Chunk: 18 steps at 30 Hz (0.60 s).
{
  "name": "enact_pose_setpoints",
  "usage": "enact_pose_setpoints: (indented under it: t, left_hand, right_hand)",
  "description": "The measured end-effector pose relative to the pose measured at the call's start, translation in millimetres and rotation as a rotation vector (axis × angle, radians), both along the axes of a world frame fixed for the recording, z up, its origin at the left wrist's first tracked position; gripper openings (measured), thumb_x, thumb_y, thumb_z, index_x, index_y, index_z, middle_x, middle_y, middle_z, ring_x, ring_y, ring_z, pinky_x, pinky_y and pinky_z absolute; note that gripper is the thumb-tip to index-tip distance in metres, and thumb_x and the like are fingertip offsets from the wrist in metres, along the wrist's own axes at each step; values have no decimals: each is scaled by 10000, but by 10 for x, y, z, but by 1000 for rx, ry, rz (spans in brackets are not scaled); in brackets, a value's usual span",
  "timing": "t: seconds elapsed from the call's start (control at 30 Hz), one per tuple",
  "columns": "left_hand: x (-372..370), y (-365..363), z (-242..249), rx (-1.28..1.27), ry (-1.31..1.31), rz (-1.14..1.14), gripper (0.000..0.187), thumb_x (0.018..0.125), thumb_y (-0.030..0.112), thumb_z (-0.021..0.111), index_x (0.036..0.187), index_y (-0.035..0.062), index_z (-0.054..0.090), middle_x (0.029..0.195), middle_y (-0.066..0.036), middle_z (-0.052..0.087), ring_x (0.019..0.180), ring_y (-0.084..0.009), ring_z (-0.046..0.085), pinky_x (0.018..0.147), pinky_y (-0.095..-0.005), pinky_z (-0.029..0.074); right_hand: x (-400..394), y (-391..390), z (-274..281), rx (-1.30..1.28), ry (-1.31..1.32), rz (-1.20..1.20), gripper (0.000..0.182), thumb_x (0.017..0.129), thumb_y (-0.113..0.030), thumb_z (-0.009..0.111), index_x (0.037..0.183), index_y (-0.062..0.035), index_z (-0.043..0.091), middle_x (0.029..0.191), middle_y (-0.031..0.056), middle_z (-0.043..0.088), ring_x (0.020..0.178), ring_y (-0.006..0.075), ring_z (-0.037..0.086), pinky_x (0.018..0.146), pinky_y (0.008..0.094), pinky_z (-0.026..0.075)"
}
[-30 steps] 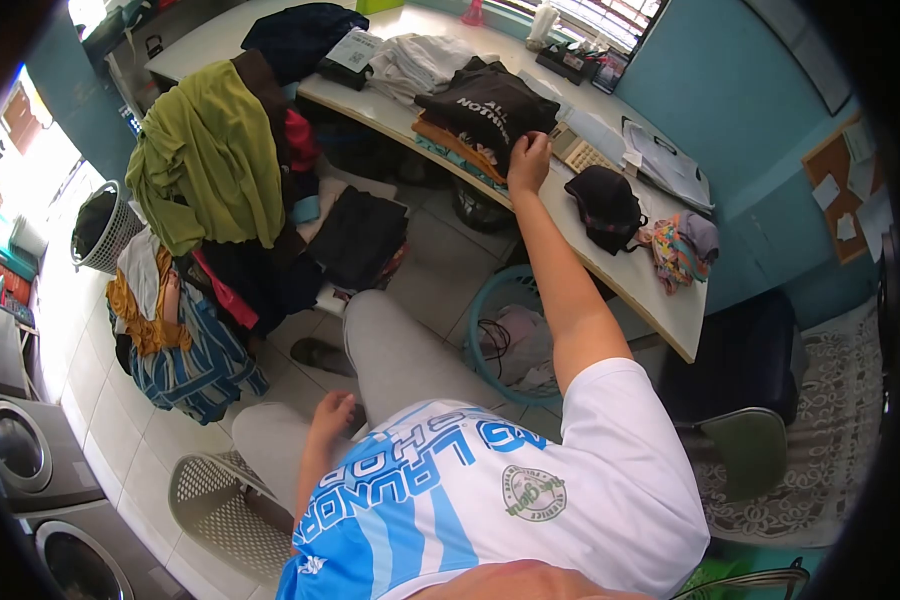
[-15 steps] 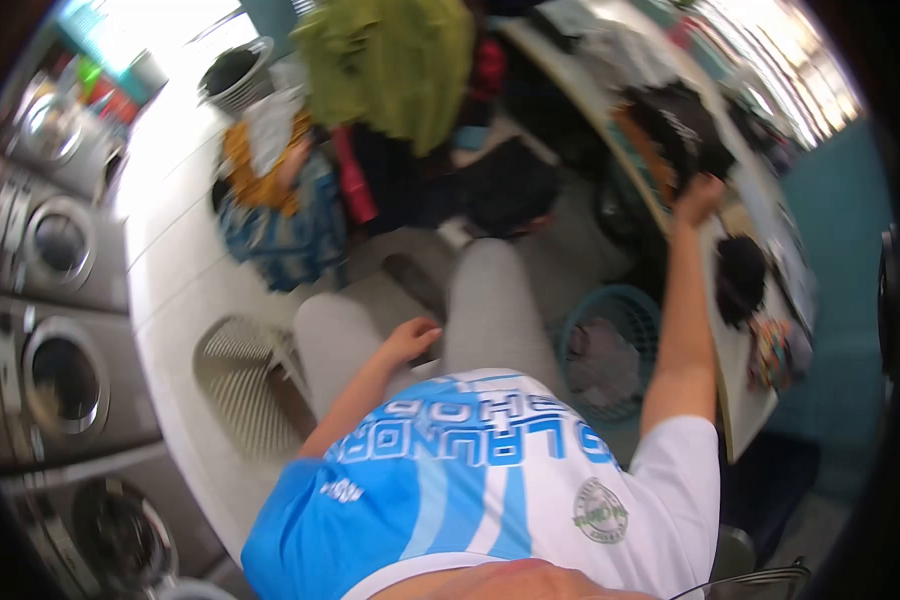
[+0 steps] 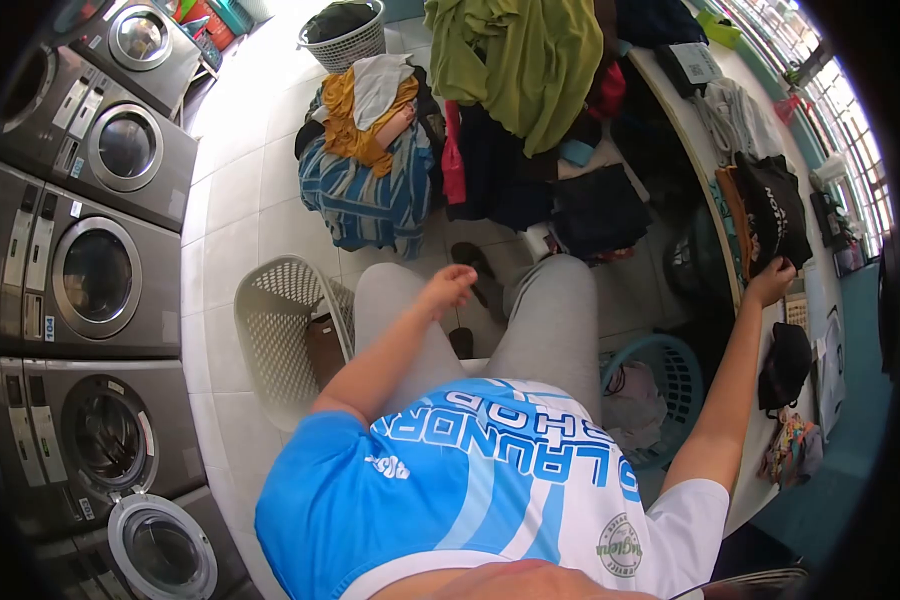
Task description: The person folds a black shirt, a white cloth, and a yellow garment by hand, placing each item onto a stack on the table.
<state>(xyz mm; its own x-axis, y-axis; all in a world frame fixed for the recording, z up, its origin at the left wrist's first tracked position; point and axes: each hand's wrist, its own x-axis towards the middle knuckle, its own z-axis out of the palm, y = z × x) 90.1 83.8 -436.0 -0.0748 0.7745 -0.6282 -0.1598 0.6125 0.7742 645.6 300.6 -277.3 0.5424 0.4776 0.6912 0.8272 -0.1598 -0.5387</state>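
Out to the right on the long table, my right hand (image 3: 772,281) is closed on the near edge of a folded black shirt (image 3: 776,210) with pale lettering. A brown folded garment (image 3: 735,225) lies against the shirt's left side. My left hand (image 3: 450,289) hangs above my lap near my knees, its fingers curled with nothing visible in them. A black cap-like item (image 3: 785,365) rests on the table just nearer to me than my right hand.
Heaped clothes, among them a green cloth (image 3: 515,70) and a blue striped bundle (image 3: 365,195), stand ahead. A beige basket (image 3: 288,335) is at my left, a blue basket (image 3: 685,375) at my right. Front-loading machines (image 3: 100,280) line the left; one door (image 3: 163,548) hangs open.
My left hand has lifted from my lap and moved forward. My right hand stays at the black shirt. The whole view has shifted, showing more of the machines on the left.
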Motion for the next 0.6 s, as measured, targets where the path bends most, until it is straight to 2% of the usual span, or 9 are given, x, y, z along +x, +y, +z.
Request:
enact_pose_setpoints:
  t: [0.13,0.2,0.27,0.33,0.4,0.47,0.5,0.53,0.6]
  left_hand:
    - [-504,531,-166,190,103,274,299,862,251,635,1099,84,562,907,-27,583,755,-101,543,607,-291,482]
    - [-797,873,-183,264,225,389,298,843,201,637,1092,58,555,940,-84,566,817,-177,568,681,-345,493]
    - [-1226,1317,-483,422,801,466,318,824,169,631,1092,22,543,1026,-160,534,914,-300,564,794,-391,471]
    - [-1347,1553,-59,548,1097,544,321,809,133,614,1092,0,539,1109,-214,490,995,-385,521,870,-410,430]
    - [-1640,1884,65,611,1180,598,310,825,161,611,1091,10,561,1058,-239,556,1025,-333,534,880,-392,432]
    - [-2021,2210,38,631,1515,486,294,858,192,558,1076,-5,567,1103,-253,545,1075,-321,523,908,-390,424]
    - [-2465,2523,-400,696,1616,437,392,853,360,592,1007,0,595,1044,-238,577,994,-329,576,837,-408,473]
    - [-2457,2647,-282,735,2040,521,585,744,567,661,944,18,619,923,-212,623,859,-344,623,716,-418,514]
    - [-2501,2901,-213,560,1937,309,560,762,522,630,994,13,605,982,-199,611,909,-336,606,759,-411,495]
  right_hand:
    - [19,-6,-16,8,-20,2,333,896,-279,508,1044,14,569,1008,202,591,947,366,571,831,432,445]
    - [28,-7,-15,6,-24,0,335,898,-279,509,1046,15,568,1012,203,591,954,366,570,835,431,444]
    - [44,1,-20,-4,-22,-1,337,899,-281,512,1048,16,568,1020,200,591,960,365,570,838,429,443]
    - [-13,-40,11,-7,-17,-7,334,906,-275,505,1047,23,565,1020,201,592,955,367,572,836,432,442]
    - [10,-14,7,-7,-27,27,328,911,-266,499,1047,25,563,1018,201,593,949,365,573,833,431,440]
    - [211,25,-108,2,-60,72,317,916,-255,491,1048,25,560,1013,200,595,943,360,573,828,426,438]
    - [154,-13,-68,40,-12,119,299,912,-238,495,1042,24,558,1002,199,595,940,353,570,825,423,434]
    - [-19,-55,22,83,25,151,281,908,-221,498,1035,22,557,991,197,595,938,345,568,822,419,431]
    - [-10,-61,17,52,55,91,239,877,-189,531,1011,7,554,937,174,579,904,338,556,821,418,423]
